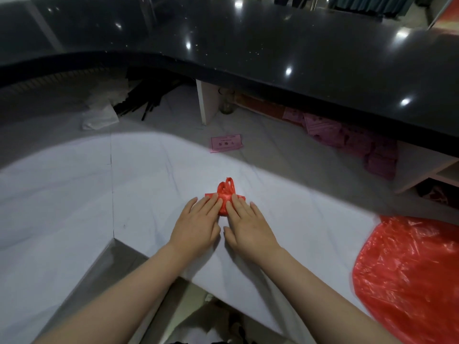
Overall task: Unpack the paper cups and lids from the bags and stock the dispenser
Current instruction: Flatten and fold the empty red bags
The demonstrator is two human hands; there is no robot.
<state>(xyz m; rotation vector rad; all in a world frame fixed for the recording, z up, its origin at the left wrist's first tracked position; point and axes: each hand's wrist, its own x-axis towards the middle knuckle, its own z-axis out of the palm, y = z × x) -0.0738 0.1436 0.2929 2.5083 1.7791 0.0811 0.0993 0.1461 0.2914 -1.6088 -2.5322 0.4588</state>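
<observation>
Red folded bag (224, 194); translucent red bag (407, 276); white desk (74, 194); glossy black counter (273, 45); pink slip (225, 143)

glossy black counter (298, 45) (crinkly plastic bag (224, 194))

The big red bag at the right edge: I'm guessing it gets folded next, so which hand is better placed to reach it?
Probably the right hand: it lies nearer the big red bag. Both hands press flat on the small folded bag, the left hand farther away.
</observation>
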